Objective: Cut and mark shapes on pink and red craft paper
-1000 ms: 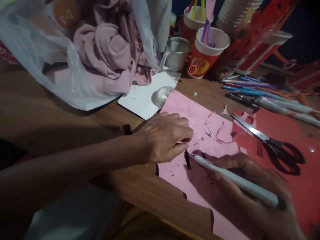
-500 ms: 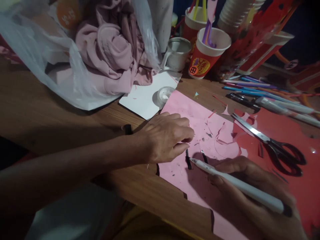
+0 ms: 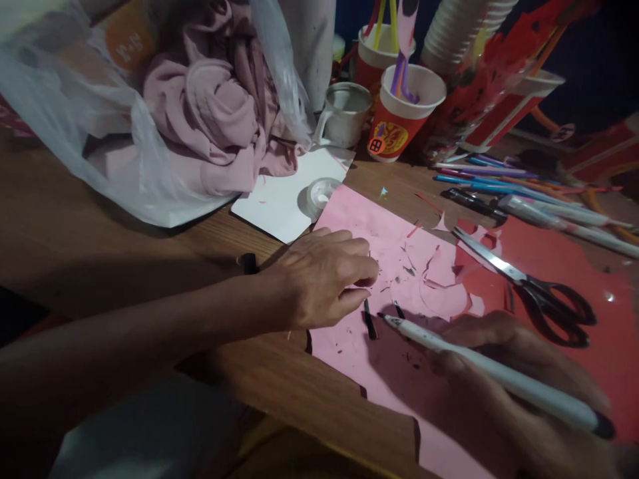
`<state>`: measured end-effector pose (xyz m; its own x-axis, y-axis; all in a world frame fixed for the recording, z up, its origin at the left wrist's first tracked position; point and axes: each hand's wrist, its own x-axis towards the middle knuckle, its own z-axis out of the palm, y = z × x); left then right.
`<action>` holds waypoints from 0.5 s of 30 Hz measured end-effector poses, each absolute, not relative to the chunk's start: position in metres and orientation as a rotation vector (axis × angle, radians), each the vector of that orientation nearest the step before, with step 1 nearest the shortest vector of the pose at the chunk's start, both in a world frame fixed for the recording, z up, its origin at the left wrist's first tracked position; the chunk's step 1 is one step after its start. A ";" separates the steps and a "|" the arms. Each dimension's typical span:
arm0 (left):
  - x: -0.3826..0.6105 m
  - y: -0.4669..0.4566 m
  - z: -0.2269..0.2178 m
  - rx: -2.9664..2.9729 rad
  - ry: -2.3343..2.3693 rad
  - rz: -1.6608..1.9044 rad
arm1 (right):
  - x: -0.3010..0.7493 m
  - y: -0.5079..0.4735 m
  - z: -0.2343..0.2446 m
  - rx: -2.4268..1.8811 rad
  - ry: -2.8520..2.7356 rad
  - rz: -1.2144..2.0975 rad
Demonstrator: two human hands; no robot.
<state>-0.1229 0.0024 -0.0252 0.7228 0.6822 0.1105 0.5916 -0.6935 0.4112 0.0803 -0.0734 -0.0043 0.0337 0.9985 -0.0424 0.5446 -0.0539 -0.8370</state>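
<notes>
My left hand [image 3: 322, 278] rests on the near left edge of a pink paper sheet [image 3: 379, 233], fingertips pinched together over small dark scraps; what they pinch is too small to name. A black paper strip [image 3: 369, 320] lies just right of those fingertips. My right hand [image 3: 504, 386] is closed round a white pen [image 3: 494, 376], its tip pointing left and hovering close beside the strip. The right hand is blurred at the lower right.
Black-handled scissors [image 3: 539, 289] lie on red paper [image 3: 564, 259]. A tape roll [image 3: 319, 191] sits on white card [image 3: 284, 203]. Behind are a plastic bag [image 3: 100, 153] with pink cloth [image 3: 219, 113], a mug [image 3: 344, 114], red paper cups [image 3: 399, 113] and coloured pens [image 3: 504, 176].
The view has shifted slightly, so everything sits a little left. The pen tip has drawn back a little from the black strip. My left hand keeps its pinch in place.
</notes>
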 end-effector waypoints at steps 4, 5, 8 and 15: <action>-0.123 0.003 -0.025 2.582 0.984 0.359 | 0.078 -0.074 -0.009 -1.504 -1.655 1.000; -0.123 0.003 -0.025 2.582 0.981 0.359 | 0.078 -0.073 -0.009 -1.499 -1.675 1.017; -0.123 0.003 -0.026 2.582 0.975 0.363 | 0.076 -0.072 -0.007 -1.536 -1.666 1.061; -0.123 0.003 -0.026 2.580 0.971 0.362 | 0.076 -0.070 -0.005 -1.485 -1.729 1.101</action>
